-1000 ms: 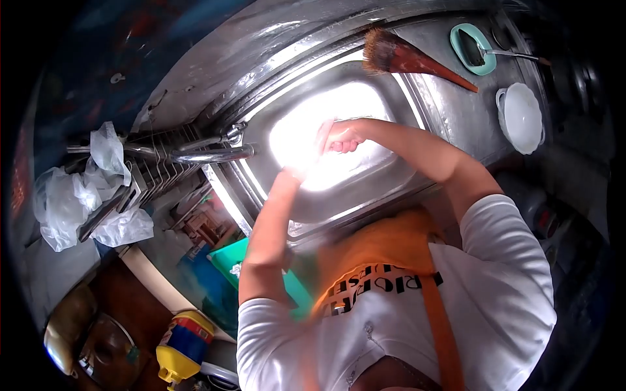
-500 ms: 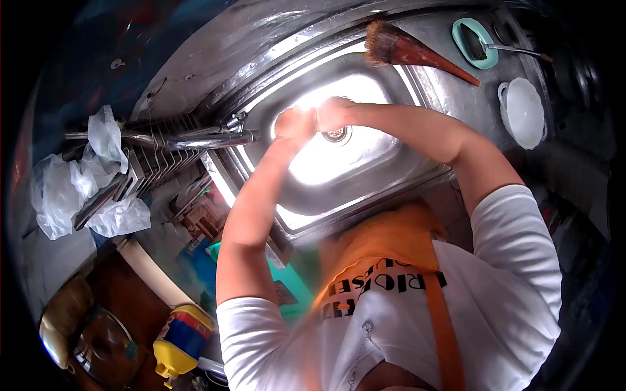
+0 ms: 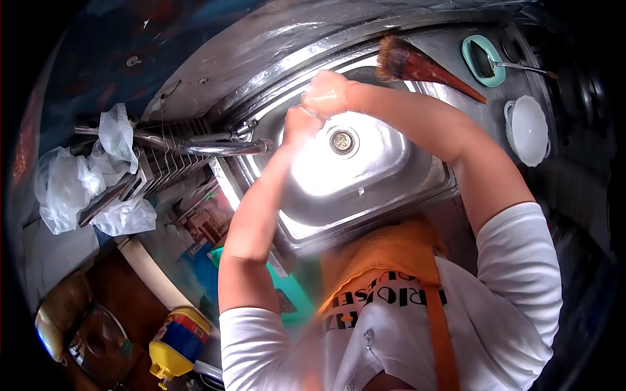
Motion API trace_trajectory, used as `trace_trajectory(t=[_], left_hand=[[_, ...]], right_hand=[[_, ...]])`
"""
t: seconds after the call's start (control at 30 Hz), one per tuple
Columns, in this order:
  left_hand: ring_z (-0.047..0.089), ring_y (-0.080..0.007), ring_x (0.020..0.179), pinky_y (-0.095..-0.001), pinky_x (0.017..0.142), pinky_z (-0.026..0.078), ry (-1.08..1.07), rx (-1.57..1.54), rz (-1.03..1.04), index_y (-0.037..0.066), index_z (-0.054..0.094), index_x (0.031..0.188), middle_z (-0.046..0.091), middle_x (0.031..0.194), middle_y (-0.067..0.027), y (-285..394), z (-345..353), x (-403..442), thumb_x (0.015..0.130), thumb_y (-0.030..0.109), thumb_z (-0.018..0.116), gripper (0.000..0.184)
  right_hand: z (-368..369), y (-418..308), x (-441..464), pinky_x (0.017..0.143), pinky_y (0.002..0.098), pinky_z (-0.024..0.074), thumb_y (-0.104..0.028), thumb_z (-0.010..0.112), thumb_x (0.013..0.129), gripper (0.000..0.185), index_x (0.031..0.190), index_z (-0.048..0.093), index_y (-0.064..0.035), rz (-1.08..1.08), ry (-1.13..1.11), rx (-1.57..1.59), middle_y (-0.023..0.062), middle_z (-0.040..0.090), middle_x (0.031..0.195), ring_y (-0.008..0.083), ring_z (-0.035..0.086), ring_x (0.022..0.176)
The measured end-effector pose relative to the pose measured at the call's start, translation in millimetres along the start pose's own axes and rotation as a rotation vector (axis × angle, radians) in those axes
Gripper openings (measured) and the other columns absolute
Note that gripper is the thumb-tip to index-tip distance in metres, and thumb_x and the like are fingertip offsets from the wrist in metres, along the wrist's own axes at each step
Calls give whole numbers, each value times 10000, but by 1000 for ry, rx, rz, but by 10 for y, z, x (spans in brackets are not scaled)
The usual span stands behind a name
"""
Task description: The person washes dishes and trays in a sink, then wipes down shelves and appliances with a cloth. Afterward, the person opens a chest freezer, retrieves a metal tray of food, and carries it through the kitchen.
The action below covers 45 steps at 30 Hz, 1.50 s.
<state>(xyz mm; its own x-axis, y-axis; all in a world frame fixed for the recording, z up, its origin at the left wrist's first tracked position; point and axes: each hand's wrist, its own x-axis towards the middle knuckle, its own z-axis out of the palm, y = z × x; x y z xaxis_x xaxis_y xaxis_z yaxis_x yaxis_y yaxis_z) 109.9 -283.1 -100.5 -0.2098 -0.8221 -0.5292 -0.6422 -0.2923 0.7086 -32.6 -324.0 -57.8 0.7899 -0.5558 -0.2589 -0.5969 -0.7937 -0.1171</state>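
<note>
Touching above sink (image 3: 394, 156), left hand (image 3: 302, 126), right hand (image 3: 326, 94)

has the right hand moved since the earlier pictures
Yes: the right hand has moved away from the drain, toward the far side of the sink.

The left hand (image 3: 303, 125) and the right hand (image 3: 326, 94) meet over the far side of a metal sink (image 3: 398, 171), the right one lying beyond the left, its fingers curled; glare hides finer detail around them; the round drain (image 3: 342, 141) shows just beside the hands, and a chrome faucet (image 3: 238, 148) reaches toward the basin from the left, near a wire rack (image 3: 181, 155) and crumpled plastic bags (image 3: 60, 195); a reddish-handled brush (image 3: 427, 67) lies at the sink's far right corner; beyond it sit a teal dish (image 3: 493, 79) bearing a utensil and a white bowl (image 3: 529, 130); an orange apron (image 3: 385, 254) covers the person's white shirt.
</note>
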Motion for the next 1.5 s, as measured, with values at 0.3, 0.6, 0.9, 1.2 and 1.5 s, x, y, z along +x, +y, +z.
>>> trace_trajectory(t=[0.3, 0.6, 0.9, 1.2, 1.5], left_hand=[[561, -120, 564, -294, 509, 436, 120, -443, -223, 9, 632, 739, 598, 662, -30, 34, 160, -218, 665, 90, 613, 111], [480, -122, 495, -254, 445, 450, -488, 62, -493, 31, 518, 1002, 517, 684, -20, -1495, 1326, -484, 940, 311, 529, 287], [569, -207, 990, -320, 776, 495, -126, -702, 118, 43, 537, 1183, 583, 1129, -92, -256, 1154, -1464, 865, 12, 522, 319], [556, -158, 952, -278, 802, 461, -649, -88, 432, 68, 542, 1181, 582, 1076, -70, 801, 2144, -1337, 912, 230, 571, 315], [564, -254, 932, -381, 873, 455, -1377, -345, 22, 15, 522, 1098, 582, 1027, -112, 983, 4208, -3194, 939, 543, 359, 575]], right_hand=[[109, 58, 59, 525, 379, 497, -189, 611, 684, 129, 675, 640, -63, -199, 257, -72, 86, 640, 620, 271, 643, 594], [2502, -803, -189, 681, 416, 507, -335, 835, 518, 470, 850, 665, -49, 170, -227, 600, 144, 666, 831, 265, 657, 791], [987, -1190, -2542, 795, 418, 495, -394, 487, 909, 427, 1016, 607, 2, 833, 588, 1094, 171, 646, 874, 304, 631, 882], [1014, -2446, -4000, 633, 324, 465, -448, 584, 860, 483, 998, 615, 14, 1264, 1612, 1465, 119, 633, 828, 130, 557, 746], [1736, -3390, -4544, 441, 415, 403, -361, 501, 932, 475, 603, 524, -18, 1683, 1894, 326, 214, 561, 646, 309, 567, 531]])
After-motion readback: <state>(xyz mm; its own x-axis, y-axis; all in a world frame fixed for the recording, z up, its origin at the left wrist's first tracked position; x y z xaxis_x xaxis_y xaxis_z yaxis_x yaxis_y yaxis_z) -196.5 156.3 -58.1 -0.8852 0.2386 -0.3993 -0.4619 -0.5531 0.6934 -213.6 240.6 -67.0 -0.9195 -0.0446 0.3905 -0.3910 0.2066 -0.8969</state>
